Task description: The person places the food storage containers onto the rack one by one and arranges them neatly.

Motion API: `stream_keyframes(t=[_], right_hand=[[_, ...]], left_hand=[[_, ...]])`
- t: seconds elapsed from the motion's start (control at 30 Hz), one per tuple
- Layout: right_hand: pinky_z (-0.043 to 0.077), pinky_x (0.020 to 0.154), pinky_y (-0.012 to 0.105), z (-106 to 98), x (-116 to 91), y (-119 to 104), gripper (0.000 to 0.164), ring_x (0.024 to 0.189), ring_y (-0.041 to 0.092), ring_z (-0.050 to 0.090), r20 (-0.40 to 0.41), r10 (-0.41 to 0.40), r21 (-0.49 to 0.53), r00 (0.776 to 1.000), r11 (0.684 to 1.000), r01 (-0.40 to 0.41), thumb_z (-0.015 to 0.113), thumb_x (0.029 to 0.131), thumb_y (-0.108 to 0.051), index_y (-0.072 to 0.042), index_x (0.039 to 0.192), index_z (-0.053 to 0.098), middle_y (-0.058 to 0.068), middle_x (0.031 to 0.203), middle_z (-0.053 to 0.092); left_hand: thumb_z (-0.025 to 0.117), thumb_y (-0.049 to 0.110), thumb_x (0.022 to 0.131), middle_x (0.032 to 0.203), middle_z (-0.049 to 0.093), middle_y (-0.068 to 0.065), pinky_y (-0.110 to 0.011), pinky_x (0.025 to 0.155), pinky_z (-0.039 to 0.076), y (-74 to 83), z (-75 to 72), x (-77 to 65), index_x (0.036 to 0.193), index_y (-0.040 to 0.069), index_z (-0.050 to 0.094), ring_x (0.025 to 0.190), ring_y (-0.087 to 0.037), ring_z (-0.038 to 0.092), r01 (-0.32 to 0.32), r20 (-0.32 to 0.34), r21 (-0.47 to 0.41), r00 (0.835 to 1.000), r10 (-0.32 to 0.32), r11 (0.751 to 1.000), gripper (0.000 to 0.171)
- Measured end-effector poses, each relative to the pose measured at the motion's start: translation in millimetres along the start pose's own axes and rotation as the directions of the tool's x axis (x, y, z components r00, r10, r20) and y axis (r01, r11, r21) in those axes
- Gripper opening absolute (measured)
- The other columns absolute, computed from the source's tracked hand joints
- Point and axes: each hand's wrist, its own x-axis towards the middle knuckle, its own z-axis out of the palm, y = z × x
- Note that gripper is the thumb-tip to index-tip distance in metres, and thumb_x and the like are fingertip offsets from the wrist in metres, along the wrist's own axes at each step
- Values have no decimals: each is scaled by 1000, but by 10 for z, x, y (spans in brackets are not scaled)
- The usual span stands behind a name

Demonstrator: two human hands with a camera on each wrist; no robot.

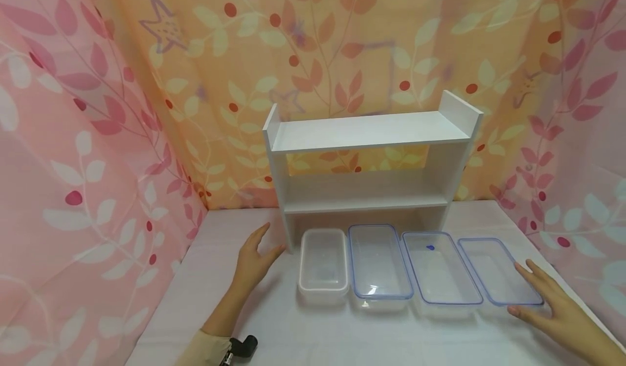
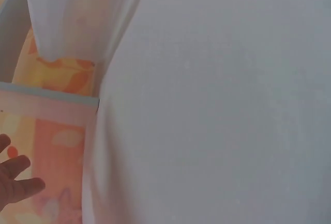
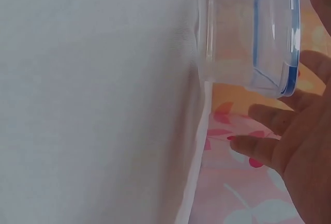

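Several clear plastic food containers stand in a row. The leftmost container (image 1: 324, 262) has a whitish rim; beside it come a blue-rimmed container (image 1: 380, 262) and another (image 1: 442, 271) with a small blue mark. My left hand (image 1: 254, 260) is held over the table, left of the whitish-rimmed one, fingers spread and holding nothing; its fingers (image 2: 20, 188) show at the left wrist view's edge. At the right end, my right hand (image 1: 548, 301) is beside the rightmost blue-rimmed container (image 1: 501, 273), fingers extended along its right side and thumb by its front corner. In the right wrist view, the fingers (image 3: 271, 118) overlap that container's edge.
A white two-tier shelf (image 1: 367, 192) stands behind the containers, close to their back ends. White cloth (image 1: 274, 322) covers the table. Patterned curtains (image 1: 220, 83) hang at the back and both sides. A black device (image 1: 244, 347) sits at the left sleeve.
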Motion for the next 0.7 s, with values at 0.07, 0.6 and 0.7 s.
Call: stream_keyframes(t=[0.07,0.6,0.7], right_hand=[[-8,94,88,33,-6,5,96,153,48,-15,12,-3,5,1000,1000,3,77,93,-22,-20,166,15,14,172,-9],[5,88,91,125,-24,111,102,142,-16,-19,26,-21,101,999,995,18,81,87,-12,-18,166,16,-19,169,-13],[8,86,91,125,2,106,102,138,-23,-14,24,-29,122,999,992,26,82,86,-10,-17,165,18,-17,170,-13]], left_hand=[[88,32,82,148,56,-16,-60,113,40,-8,33,6,148,12,56,138,-39,51,20,-10,-32,1000,-20,999,76],[85,33,86,151,55,-9,-63,108,44,58,317,91,150,17,54,136,-41,54,112,-18,-260,993,-121,959,73],[85,32,86,151,55,-9,-65,108,43,77,355,111,150,14,54,135,-42,53,117,-18,-293,992,-128,949,73]])
